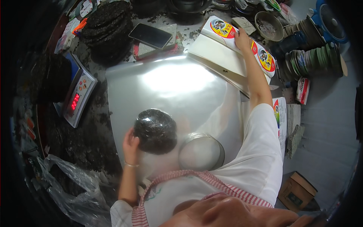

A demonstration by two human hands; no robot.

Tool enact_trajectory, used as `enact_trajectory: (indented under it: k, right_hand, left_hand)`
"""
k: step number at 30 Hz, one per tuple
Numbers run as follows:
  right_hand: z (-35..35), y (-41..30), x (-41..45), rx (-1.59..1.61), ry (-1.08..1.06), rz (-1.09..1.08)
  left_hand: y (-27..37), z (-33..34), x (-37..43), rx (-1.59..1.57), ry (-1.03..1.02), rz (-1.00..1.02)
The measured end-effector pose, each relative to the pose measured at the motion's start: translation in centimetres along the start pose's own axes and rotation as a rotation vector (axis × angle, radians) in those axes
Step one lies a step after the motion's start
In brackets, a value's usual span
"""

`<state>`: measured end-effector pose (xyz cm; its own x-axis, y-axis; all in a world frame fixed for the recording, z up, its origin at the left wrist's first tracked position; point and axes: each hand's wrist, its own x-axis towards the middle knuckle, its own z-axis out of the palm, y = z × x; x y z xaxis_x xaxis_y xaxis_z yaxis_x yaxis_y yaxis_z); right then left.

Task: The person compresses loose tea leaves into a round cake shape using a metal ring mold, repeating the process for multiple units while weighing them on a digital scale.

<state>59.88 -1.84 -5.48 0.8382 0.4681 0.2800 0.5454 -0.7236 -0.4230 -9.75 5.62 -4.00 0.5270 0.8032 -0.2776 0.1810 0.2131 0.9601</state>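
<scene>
A round, dark, seaweed-like cake in glossy clear film (155,132) sits over a shiny silvery sheet (129,85). The fingers and thumb of my left hand (131,144) grip its left edge. My right hand (243,41) reaches out to the far right, its fingers bent onto a strip of round red and yellow printed stickers (263,58). Pale backing paper (218,51) spreads below that strip. A hollow metal ring (222,154) stands on the sheet near my chest, to the right of the wrapped cake.
Left of the sheet is a digital scale (82,93) with lit red digits. Stacked dark round cakes (106,25) rise beyond it. A smartphone (150,35) lies at the back. Sticker or tape rolls (314,61) and a bowl (268,26) stand right; clear plastic (73,193) lies lower left.
</scene>
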Motion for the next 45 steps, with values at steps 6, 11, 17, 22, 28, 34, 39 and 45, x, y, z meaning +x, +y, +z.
enact_trajectory:
  k: [6, 11, 17, 22, 28, 34, 39, 45]
  right_hand:
    - [-3.3, 0.3, -2.1, -0.125, -0.147, 0.061]
    - [-1.2, -3.3, -3.6, 0.057, -0.291, -0.372]
    - [-1.4, -5.1, -5.8, -0.203, -0.128, -0.536]
    - [-1.5, -6.4, -8.2, -0.202, 0.074, -0.712]
    - [-1.6, -6.4, -7.5, -0.179, 0.036, -0.770]
    - [-2.9, -6.1, -5.9, -0.156, -0.078, -0.745]
    - [-2.6, -7.6, -4.7, 0.055, 0.009, -0.475]
    - [-10.7, 2.1, -0.2, 0.842, 0.916, 0.571]
  left_hand:
    - [-0.6, 0.0, -0.2, -0.004, 0.025, -0.006]
    - [-0.4, 0.1, -0.2, -0.038, 0.022, -0.021]
    - [0.5, 0.5, -0.4, -0.044, 0.028, -0.033]
    - [1.2, 0.7, -0.4, -0.099, 0.016, -0.075]
    - [1.0, 0.7, -0.4, -0.093, 0.028, -0.073]
    - [1.9, 1.5, -0.3, -0.153, 0.000, -0.050]
    - [2.3, 1.4, -0.7, -0.157, 0.000, -0.062]
    - [1.8, 1.8, 0.4, -0.096, 0.001, -0.067]
